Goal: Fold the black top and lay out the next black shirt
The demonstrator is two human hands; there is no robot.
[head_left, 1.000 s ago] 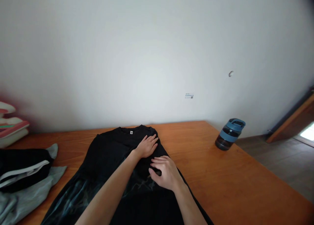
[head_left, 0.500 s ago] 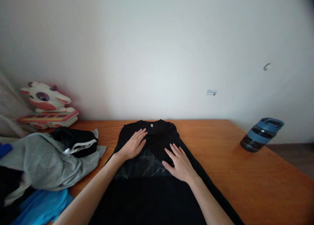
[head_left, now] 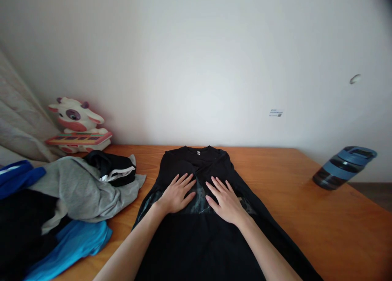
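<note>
A black long-sleeved shirt (head_left: 196, 240) lies spread on the wooden table, its collar toward the wall and a small white label at the neck. A grey, smoky print crosses its chest. My left hand (head_left: 177, 194) rests flat on the left part of the print, fingers apart. On the right part of the chest lies my right hand (head_left: 226, 201), also flat with fingers spread. Neither hand holds anything. The shirt's lower end runs out of view at the bottom.
To the left is a pile of clothes with a grey garment (head_left: 88, 191), a bright blue one (head_left: 79, 238) and black ones. Behind it stands a cow-shaped toy keyboard (head_left: 79, 138). A blue and dark bottle (head_left: 343, 168) is on the table (head_left: 284, 183) at the right.
My left hand has slid down from near the collar to the printed chest, now level with my right hand. The whole view has shifted, so things appear further right.
</note>
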